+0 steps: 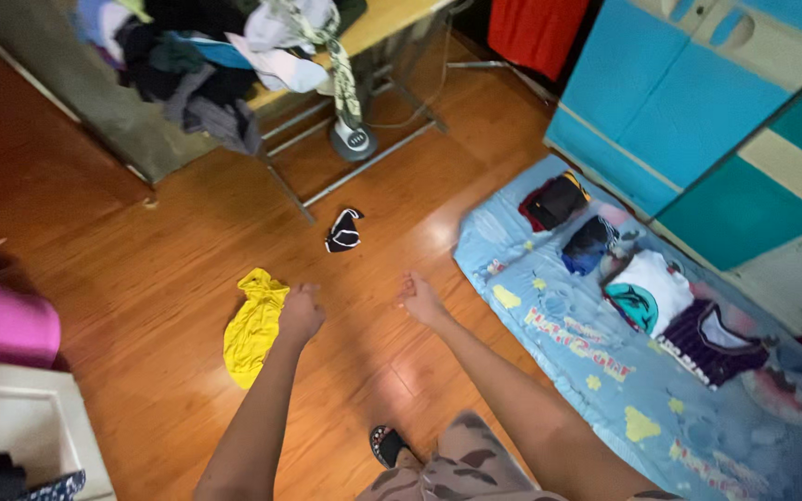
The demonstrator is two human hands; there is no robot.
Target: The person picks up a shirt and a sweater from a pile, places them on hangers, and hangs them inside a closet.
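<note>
**Yellow garment at the left hand**

While both arms stretch forward over the wooden floor point(141, 278), I see the left hand point(301, 314) curled into a loose fist, gripping nothing, just beside the crumpled yellow garment point(252, 327) — whether it touches the cloth I cannot tell. That garment lies left of the hand, its long axis running toward and away from me. The right hand point(420, 299) hangs farther off, fingers half curled, empty. A small black-and-white garment point(343, 230) lies ahead, between both hands — folded clothes rest on the blue mat point(549, 334) to the right.
</note>
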